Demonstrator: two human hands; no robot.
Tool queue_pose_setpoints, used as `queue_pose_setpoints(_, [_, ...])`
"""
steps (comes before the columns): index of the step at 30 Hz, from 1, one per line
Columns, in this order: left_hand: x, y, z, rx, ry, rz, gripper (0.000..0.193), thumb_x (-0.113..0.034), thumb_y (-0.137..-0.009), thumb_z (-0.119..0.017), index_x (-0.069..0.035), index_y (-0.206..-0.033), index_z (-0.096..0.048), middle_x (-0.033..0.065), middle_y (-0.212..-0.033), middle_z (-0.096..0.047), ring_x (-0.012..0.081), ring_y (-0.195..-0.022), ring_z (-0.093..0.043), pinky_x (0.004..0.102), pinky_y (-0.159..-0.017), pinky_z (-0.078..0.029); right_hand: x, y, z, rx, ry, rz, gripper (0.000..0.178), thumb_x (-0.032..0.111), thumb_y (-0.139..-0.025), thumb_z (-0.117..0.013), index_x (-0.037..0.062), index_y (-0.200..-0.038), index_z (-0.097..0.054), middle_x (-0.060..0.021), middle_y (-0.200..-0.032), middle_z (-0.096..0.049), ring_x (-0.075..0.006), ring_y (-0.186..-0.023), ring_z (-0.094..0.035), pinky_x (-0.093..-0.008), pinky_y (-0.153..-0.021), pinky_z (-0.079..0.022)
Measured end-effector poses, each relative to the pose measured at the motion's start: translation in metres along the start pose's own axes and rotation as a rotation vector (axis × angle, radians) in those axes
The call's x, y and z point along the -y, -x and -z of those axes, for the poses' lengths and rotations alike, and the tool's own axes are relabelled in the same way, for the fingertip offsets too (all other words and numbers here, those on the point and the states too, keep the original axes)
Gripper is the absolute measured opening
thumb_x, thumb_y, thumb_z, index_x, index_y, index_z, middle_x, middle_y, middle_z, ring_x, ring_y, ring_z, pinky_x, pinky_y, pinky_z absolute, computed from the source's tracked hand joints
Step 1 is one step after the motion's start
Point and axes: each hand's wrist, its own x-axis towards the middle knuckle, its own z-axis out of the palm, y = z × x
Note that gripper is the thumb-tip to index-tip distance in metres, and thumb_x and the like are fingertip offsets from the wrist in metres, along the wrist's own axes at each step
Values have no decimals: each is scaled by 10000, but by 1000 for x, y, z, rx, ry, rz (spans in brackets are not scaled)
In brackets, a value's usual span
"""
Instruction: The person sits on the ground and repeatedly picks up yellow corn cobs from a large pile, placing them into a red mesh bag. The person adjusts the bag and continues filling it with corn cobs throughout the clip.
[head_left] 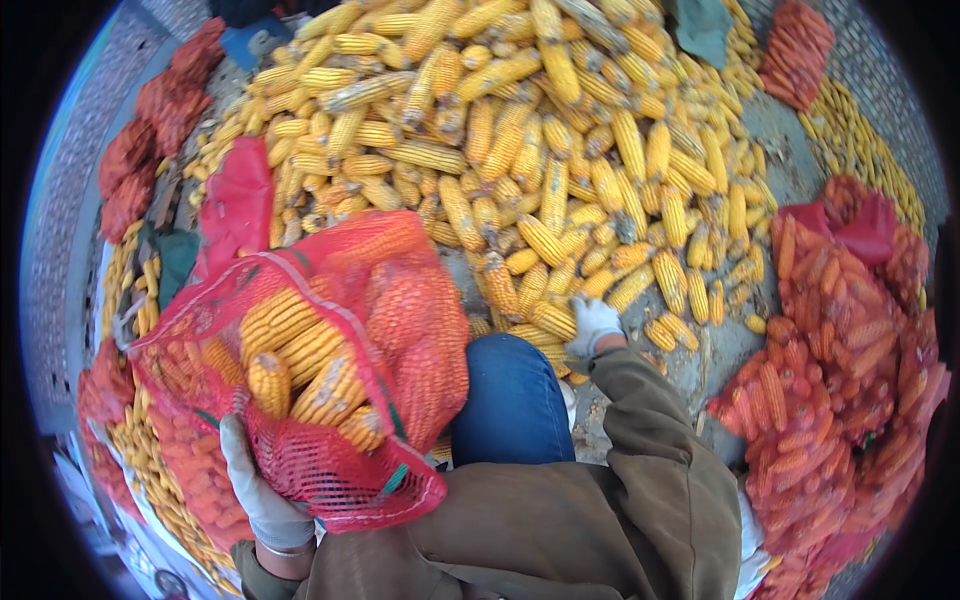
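Note:
My left hand point(262, 490), in a pale work glove, grips the near side of a red mesh bag point(330, 480). The bag leans against my left leg with its mouth facing me. Several yellow ears of corn point(330, 390) show inside the opening, and more bulge through the mesh behind. My right hand point(596, 326), gloved in white, is at the near edge of a corn pile, beside my bent knee. Its fingers close around the end of an ear of corn point(552, 320); some of the fingers are hidden.
A large heap of loose corn point(560, 160) spreads ahead of me. Filled red mesh bags point(800, 400) lie at the right, with others point(170, 100) along the left. A red cloth point(237, 200) lies behind the bag I hold. Grey perforated walls point(890, 80) stand at the sides.

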Motion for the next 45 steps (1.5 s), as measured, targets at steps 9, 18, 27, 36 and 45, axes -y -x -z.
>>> queue_pose_setpoints(9, [-47, 47, 36, -32, -38, -125, 547, -414, -1059, -456, -48, -1464, -461, 147, -1409, -577, 264, -1296, -550, 434, -1115, -430, 15, 33, -38, -117, -516, -381, 1238, 275, -648, -799, 190, -1621, -37, -310, -1483, -419, -446, -1384, -438, -457, -1155, -391])
queue_pose_setpoints(18, [-166, 36, 69, -255, -945, -1004, 442, -135, -1046, -470, 38, -1452, -457, 159, -1472, -509, 222, -1346, -496, 361, -1136, -360, 47, 147, 138, -527, -1866, 588, 813, 249, -802, -806, 1, -1449, -381, -184, -1236, -578, -315, -1073, -608, -465, -943, -545])
queue_pose_setpoints(27, [-134, -151, -58, 503, -2445, -221, 703, -417, -861, -731, -128, -1461, -506, 153, -1197, -691, 319, -1174, -634, 456, -978, -504, 314, 290, 274, 186, -749, 1066, 862, 180, -764, -814, -4, -1482, -374, -179, -1329, -590, -252, -1204, -593, -394, -984, -508])
queue_pose_setpoints(36, [-195, -160, -87, 384, -2017, -340, 295, -240, -937, -673, -60, -1166, -722, 137, -925, -740, 226, -837, -697, 367, -781, -549, 376, 217, 263, -128, 275, 566, 1149, 596, -713, -758, 17, -1567, -252, -335, -1425, -496, -434, -1283, -546, -430, -1077, -445])
queue_pose_setpoints(45, [-166, -191, -87, 449, -1825, -704, 312, -156, -910, -629, 24, -1160, -678, 158, -911, -713, 233, -768, -661, 356, -733, -534, 222, 218, 237, -1242, 781, 582, 712, 133, -846, -611, 143, -1529, -411, -109, -1396, -545, -261, -1219, -563, -424, -978, -458])
